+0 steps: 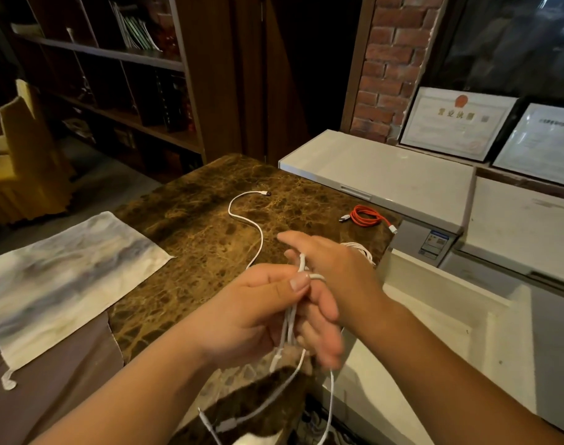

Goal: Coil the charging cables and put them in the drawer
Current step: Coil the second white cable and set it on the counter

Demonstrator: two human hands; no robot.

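My left hand (258,309) pinches a bundle of white charging cable (290,319) loops between thumb and fingers, above the table's near right corner. My right hand (335,274) lies against the top of the loops with its fingers stretched out and blurred. Loose ends of this cable hang below my hands. It runs on across the marble table (184,220) to a plug at the far side. A coiled red cable (367,216) lies near the table's right edge, and another white coil (362,250) shows just behind my right hand. The open white drawer (435,316) is to the right.
A grey-white cloth (65,277) covers the table's left part. White chest units (386,178) stand behind the drawer, with framed certificates (454,123) leaning on the wall. A dark bookshelf (113,75) fills the far left.
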